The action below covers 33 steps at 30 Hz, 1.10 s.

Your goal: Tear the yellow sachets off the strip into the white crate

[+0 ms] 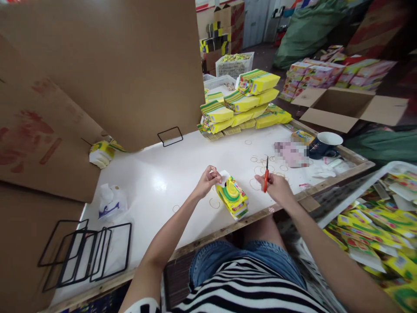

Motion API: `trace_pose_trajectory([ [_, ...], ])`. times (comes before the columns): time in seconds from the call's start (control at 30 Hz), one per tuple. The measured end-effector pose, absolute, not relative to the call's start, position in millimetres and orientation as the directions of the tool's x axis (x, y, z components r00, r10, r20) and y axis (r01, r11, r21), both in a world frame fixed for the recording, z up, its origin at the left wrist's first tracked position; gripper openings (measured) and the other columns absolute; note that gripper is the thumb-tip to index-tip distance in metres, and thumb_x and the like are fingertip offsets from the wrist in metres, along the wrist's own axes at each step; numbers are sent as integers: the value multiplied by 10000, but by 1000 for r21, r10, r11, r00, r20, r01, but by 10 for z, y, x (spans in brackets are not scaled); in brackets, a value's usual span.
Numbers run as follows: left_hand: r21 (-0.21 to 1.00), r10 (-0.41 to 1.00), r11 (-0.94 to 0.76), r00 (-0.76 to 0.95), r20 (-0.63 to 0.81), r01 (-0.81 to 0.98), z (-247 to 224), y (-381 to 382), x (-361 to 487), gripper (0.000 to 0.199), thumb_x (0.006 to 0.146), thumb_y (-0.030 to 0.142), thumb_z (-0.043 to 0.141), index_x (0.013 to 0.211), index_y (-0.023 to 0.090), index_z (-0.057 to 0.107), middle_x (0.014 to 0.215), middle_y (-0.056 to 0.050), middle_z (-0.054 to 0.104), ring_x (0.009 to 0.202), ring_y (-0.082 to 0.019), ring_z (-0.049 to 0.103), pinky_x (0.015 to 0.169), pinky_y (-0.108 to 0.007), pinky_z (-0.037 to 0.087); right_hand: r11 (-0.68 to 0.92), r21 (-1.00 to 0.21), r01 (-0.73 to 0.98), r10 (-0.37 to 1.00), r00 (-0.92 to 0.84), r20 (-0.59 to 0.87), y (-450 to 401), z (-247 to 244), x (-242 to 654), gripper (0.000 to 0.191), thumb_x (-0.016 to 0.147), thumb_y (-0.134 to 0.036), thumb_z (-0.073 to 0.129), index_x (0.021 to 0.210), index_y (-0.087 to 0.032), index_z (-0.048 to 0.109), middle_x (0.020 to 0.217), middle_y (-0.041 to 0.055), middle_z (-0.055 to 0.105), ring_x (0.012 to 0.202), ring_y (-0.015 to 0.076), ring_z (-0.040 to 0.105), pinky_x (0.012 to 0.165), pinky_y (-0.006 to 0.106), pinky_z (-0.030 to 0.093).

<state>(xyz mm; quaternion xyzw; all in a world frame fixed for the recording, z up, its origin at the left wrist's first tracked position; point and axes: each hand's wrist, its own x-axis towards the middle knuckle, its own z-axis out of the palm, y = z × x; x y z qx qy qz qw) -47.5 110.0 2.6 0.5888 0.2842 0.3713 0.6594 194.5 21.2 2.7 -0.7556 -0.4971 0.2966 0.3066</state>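
In the head view a yellow and green printed carton [232, 195] lies tilted on the white tabletop, near its front edge. The thumb and fingers of my left hand [208, 180] are pinched together at the carton's white end flap; the exact grip is partly hidden. My right hand [279, 189] is closed around orange-handled scissors [266, 177], their dark narrow tip pointing up and away from me. Thin rubber bands [215, 203] are scattered around the carton and beyond my right hand.
Yellow cartons [243, 104] are stacked at the table's back. A dark mug [321, 145] stands right. Black wire frames [94, 252] and a tissue pack [111, 202] lie left. A large cardboard sheet [130, 65] borders the table. A bin [325, 217] of flat cartons sits right.
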Motion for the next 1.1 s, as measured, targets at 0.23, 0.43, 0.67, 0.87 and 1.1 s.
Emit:
trace_pose_trajectory([
  [0.23,990,865,11,498,62,-142,-77,1148,-503,485,692,458,767,843,218,373,645,54,585,624,-108,540,681,-264,392,-484,-374,791,873,464,-149,706,-220,2583,242,861,-222,540,1018,-73,648,989,262,652,981,365,628,788,443,465],
  [0.43,998,898,19,440,7,-53,-210,1194,-506,428,702,419,742,852,216,396,640,44,588,628,-119,556,668,-267,413,-72,-513,855,971,178,162,275,-144,1802,484,911,-371,526,1333,-138,490,1305,196,551,1238,317,493,1019,449,402],
  [0.67,970,995,3,99,-28,242,-338,1595,-630,246,904,362,555,1035,154,547,896,-29,615,721,-131,589,664,-297,497,258,-660,706,942,-31,335,-134,-251,1013,564,910,-407,527,1445,-276,401,1401,153,481,1273,338,486,978,508,468],
  [0.87,880,983,-135,176,60,456,-433,1431,-488,70,795,201,635,779,174,572,720,18,556,708,-146,507,716,-305,441,257,-788,559,955,-21,296,-136,-283,1223,533,917,-420,525,1418,-256,445,1407,129,481,1306,292,456,1053,474,428],
  [1.1,798,953,-289,76,295,530,-150,1057,-547,223,910,192,389,1106,209,496,1176,-122,553,1111,-235,498,966,-424,373,343,-745,572,887,64,458,-403,-328,1589,221,936,-268,504,1087,-277,666,1125,91,617,1101,261,553,966,473,462],
])
